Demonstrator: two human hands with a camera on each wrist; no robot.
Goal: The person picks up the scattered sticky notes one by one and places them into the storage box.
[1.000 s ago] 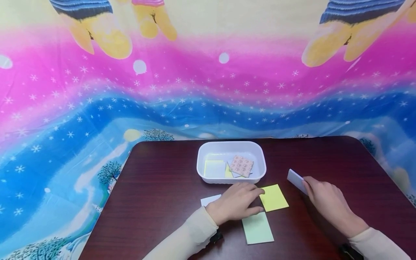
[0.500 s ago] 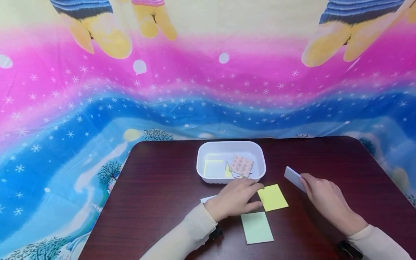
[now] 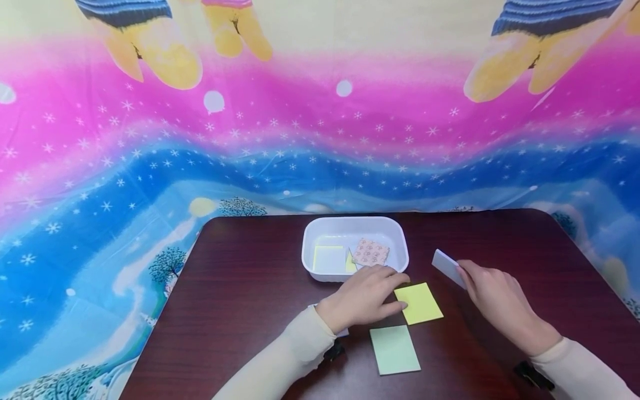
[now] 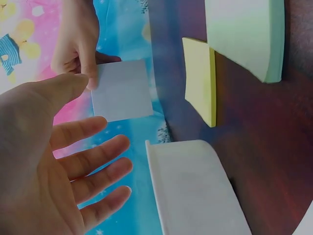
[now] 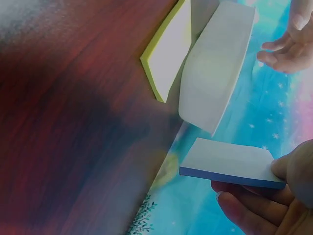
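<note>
My right hand (image 3: 505,305) pinches a pale sticky note pad (image 3: 446,266) by its near edge, tilted and raised over the table's right side. In the right wrist view this pad (image 5: 230,157) shows a blue side edge, with the thumb on top and fingers beneath. The left hand (image 3: 361,300) hovers in front of the white tray, fingers spread and relaxed, nothing in it. Beside its fingertips lies a yellow sticky note pad (image 3: 422,304). A light green pad (image 3: 395,350) lies nearer me. Another pale pad (image 3: 343,333) is mostly hidden under the left wrist.
The white plastic tray (image 3: 306,258) stands toward the back of the dark wooden table (image 3: 240,300). Inside it are a pink patterned pad (image 3: 370,251) and a pale pad with yellow edges (image 3: 330,258). A colourful printed cloth (image 3: 320,128) hangs behind the table.
The right hand has moved slightly left and away from me with the pale pad. My left hand has shifted a little toward the tray, now covering more of its front rim.
</note>
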